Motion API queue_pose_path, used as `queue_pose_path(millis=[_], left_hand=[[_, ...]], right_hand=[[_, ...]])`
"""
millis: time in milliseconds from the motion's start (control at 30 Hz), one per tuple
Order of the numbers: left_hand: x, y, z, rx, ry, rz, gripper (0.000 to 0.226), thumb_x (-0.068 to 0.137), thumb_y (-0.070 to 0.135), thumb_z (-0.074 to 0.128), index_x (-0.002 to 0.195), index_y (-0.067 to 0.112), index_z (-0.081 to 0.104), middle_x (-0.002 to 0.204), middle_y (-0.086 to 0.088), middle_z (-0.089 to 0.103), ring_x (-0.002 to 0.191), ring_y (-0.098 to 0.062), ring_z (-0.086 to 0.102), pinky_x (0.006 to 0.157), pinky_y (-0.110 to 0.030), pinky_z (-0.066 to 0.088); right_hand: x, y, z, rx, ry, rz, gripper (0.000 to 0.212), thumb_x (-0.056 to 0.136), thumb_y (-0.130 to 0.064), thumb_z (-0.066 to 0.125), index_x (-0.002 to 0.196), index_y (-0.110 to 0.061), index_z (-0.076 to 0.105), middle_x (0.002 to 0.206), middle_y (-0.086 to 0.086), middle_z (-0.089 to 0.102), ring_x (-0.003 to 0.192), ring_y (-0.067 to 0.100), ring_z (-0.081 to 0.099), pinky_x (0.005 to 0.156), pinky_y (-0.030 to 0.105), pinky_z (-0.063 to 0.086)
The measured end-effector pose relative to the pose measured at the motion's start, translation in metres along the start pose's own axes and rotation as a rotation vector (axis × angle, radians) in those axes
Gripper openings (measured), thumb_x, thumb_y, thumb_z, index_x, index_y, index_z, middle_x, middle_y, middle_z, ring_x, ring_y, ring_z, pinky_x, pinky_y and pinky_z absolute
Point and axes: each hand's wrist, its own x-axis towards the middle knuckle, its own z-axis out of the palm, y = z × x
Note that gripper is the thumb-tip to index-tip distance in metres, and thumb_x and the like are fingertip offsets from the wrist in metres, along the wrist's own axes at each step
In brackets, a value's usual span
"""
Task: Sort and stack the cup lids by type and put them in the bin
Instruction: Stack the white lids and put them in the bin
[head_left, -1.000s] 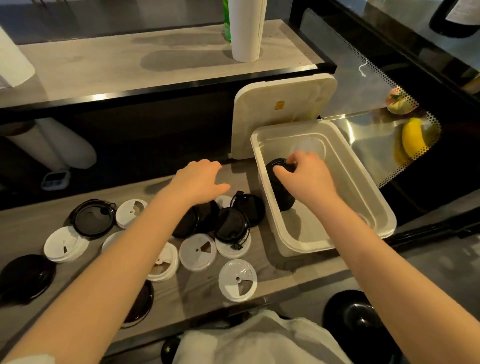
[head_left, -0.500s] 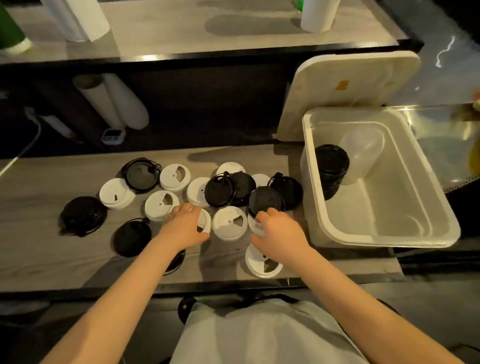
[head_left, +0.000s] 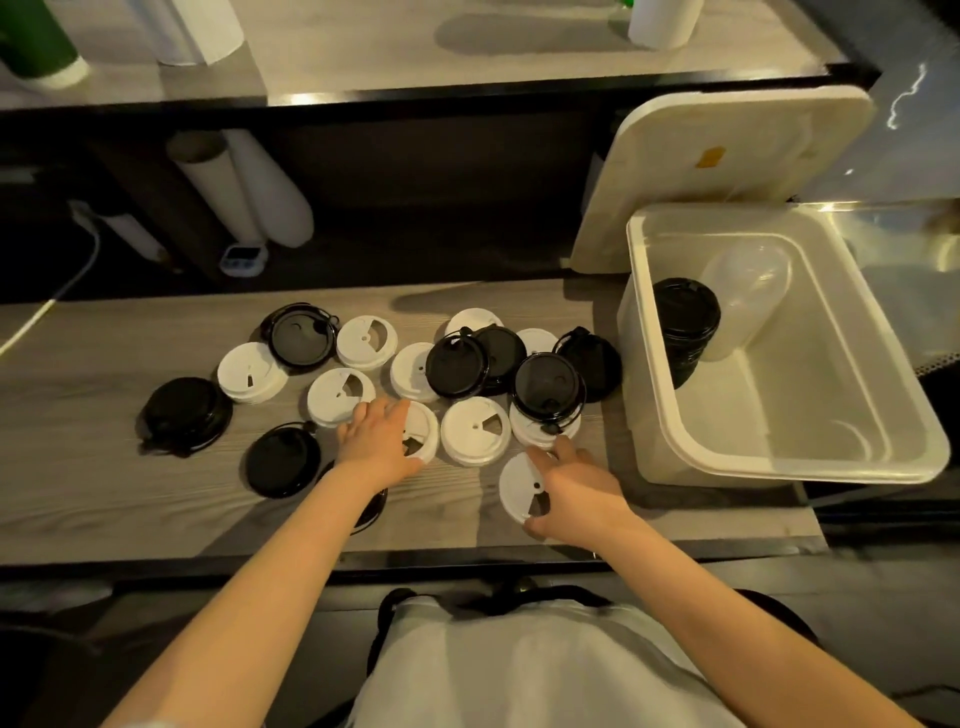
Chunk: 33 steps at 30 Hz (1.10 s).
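Sorting shifts to whites: black stack (head_left: 685, 322) now left in the bin (head_left: 779, 462), my right grip (head_left: 576, 488) has returned to the counter (head_left: 104, 499), curling round one white lid (head_left: 519, 483); my left grip (head_left: 379, 441) lies flat-fingered on a second lid (head_left: 423, 431).

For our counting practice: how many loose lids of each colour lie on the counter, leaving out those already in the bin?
White lids: 10
Black lids: 8
Total: 18
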Motion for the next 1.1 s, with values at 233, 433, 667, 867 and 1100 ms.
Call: queue_pose_path(millis=[233,433,667,867,1100], left_hand=[[0.000,-0.018,-0.004,-0.013,0.020,0.087,0.092,0.075,0.042,0.069,0.147,0.020,0.016,0.150,-0.002,0.024,0.139,-0.023,0.019,0.110,-0.041,0.022],[-0.008,-0.037,-0.018,-0.291,0.024,0.099,0.096,0.067,0.039,0.075,0.142,0.017,0.018,0.139,-0.006,0.018,0.131,-0.028,0.027,0.107,-0.037,0.031],[-0.028,-0.029,-0.034,-0.770,0.025,0.213,0.091,0.067,0.026,0.081,0.137,0.027,0.022,0.131,0.001,0.029,0.116,-0.016,0.037,0.095,-0.027,0.036],[-0.038,-0.026,-0.048,-1.123,-0.049,0.200,0.088,0.063,0.010,0.084,0.127,0.034,0.027,0.125,0.007,0.043,0.119,-0.014,0.044,0.100,-0.033,0.042],[-0.041,-0.037,-0.062,-2.057,-0.421,0.128,0.057,0.075,0.002,0.049,0.132,0.012,0.045,0.130,-0.018,0.054,0.117,-0.031,0.054,0.094,-0.040,0.044]], right_hand=[[0.004,-0.021,-0.001,0.172,0.091,0.103,0.081,0.070,-0.051,0.068,0.135,-0.024,0.028,0.133,0.003,0.041,0.120,0.027,0.037,0.082,0.036,0.043],[0.005,-0.050,-0.017,0.602,0.270,0.092,0.082,0.069,-0.046,0.075,0.134,-0.019,0.032,0.124,-0.001,0.035,0.112,0.019,0.045,0.083,0.029,0.042],[0.023,-0.103,-0.051,1.024,0.380,-0.071,0.076,0.069,-0.022,0.082,0.129,-0.032,0.037,0.125,-0.005,0.035,0.114,0.009,0.037,0.084,0.018,0.033],[0.024,-0.113,-0.067,1.228,0.366,-0.138,0.078,0.058,-0.030,0.080,0.126,-0.037,0.044,0.132,-0.007,0.042,0.122,0.011,0.042,0.100,0.031,0.041],[0.023,-0.110,-0.075,1.292,0.314,-0.199,0.073,0.063,-0.025,0.079,0.128,-0.035,0.050,0.133,-0.008,0.046,0.124,0.012,0.045,0.103,0.034,0.042]])
